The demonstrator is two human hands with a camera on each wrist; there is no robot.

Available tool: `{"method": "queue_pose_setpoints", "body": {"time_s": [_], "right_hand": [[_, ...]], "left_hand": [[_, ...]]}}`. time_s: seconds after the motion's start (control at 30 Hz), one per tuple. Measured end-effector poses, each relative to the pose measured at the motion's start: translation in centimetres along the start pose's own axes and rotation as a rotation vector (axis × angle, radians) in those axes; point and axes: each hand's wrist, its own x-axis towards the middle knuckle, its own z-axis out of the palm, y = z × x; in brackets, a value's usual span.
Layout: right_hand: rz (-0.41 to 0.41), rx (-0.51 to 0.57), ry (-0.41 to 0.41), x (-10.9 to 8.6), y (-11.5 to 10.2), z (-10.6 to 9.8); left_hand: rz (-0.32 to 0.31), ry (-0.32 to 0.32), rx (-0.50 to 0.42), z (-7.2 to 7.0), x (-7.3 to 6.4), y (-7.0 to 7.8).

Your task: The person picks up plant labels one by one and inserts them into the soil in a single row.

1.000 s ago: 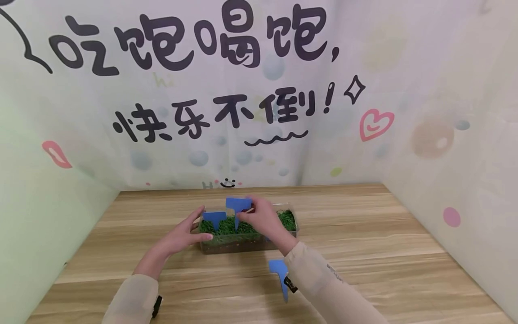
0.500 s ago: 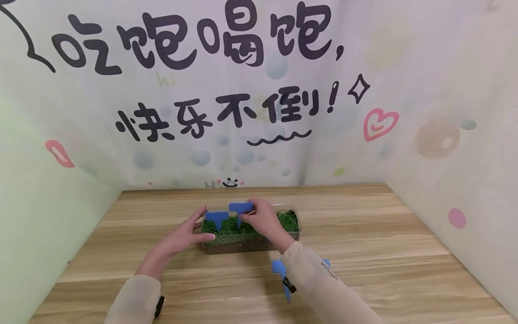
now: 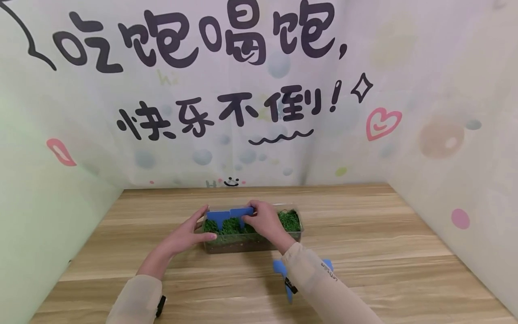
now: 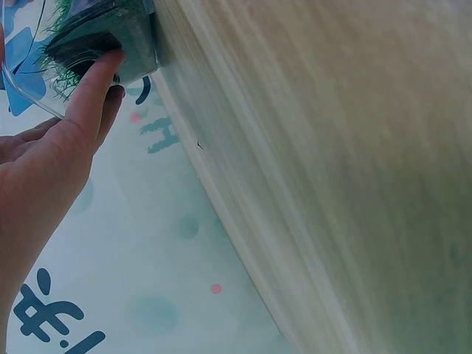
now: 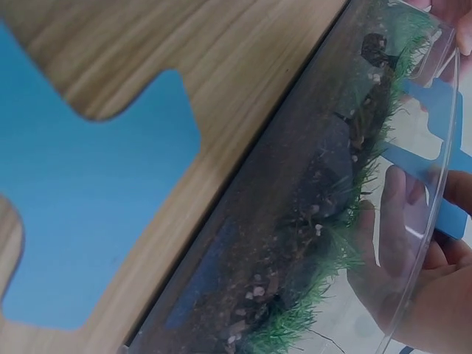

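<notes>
Pinching one tag's edge (image 3: 243, 211), fingers (image 3: 249, 219) have room rightward.

The left hand (image 3: 184, 236) holds the left end of the clear box (image 3: 236, 247), thumb along its front wall, while the right hand (image 3: 264, 220) reaches over that box and pinches a blue T-shaped marker (image 3: 240, 211) upright in its green grass (image 3: 290, 220). Just beside it, nearer the box's left end, stands a second blue marker (image 3: 219, 216). In front of the box, blue pieces (image 3: 279, 267) lie on the wooden table (image 3: 364, 216), partly hidden by the right sleeve (image 3: 319, 285); behind it rises a white backdrop (image 3: 328, 139) with large black characters.
</notes>
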Motion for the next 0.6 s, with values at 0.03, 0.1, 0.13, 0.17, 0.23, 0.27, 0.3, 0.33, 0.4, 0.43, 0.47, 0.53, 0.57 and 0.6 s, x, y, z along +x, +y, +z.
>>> {"method": "queue_pose_setpoints", "body": {"time_s": [0.03,0.1,0.13,0.17,0.23,0.27,0.3,0.33,0.4,0.43,0.47,0.53,0.57,0.6], "right_hand": [[-0.001,-0.010,0.004,-0.02,0.01,0.02],[-0.012,-0.038,0.013,-0.07,0.11,0.16],[-0.018,-0.055,0.020,-0.11,0.17,0.25],[-0.026,-0.077,0.027,-0.16,0.23,0.34],[-0.039,-0.121,0.041,-0.22,0.34,0.50],[-0.045,-0.141,0.047,-0.21,0.40,0.58],[-0.051,-0.161,0.052,-0.21,0.43,0.63],[-0.053,-0.173,0.056,-0.21,0.44,0.66],[-0.056,-0.197,0.060,-0.17,0.40,0.69],[-0.058,-0.208,0.060,-0.16,0.36,0.70],[-0.057,-0.217,0.060,-0.15,0.31,0.70],[-0.054,-0.232,0.058,-0.14,0.21,0.74],[-0.051,-0.240,0.058,-0.13,0.16,0.77],[-0.048,-0.246,0.057,-0.13,0.12,0.80]], "left_hand": [[0.001,0.000,0.000,-0.01,0.01,-0.01],[0.002,0.001,-0.001,-0.01,0.03,-0.05],[0.002,0.000,-0.002,-0.01,0.04,-0.05],[0.002,-0.001,-0.003,-0.01,0.05,-0.05],[0.002,-0.003,-0.004,0.01,0.07,-0.06],[0.002,-0.002,-0.003,0.03,0.09,-0.06],[0.002,-0.001,-0.003,0.04,0.11,-0.06],[0.001,-0.001,-0.003,0.05,0.12,-0.06],[-0.001,0.000,-0.002,0.06,0.13,-0.04],[-0.002,0.001,-0.002,0.06,0.13,-0.03],[-0.004,0.002,-0.003,0.06,0.13,-0.02],[-0.009,0.002,-0.005,0.06,0.12,0.01],[-0.011,0.003,-0.004,0.06,0.11,0.02],[-0.012,0.004,-0.004,0.07,0.11,0.02]]}}
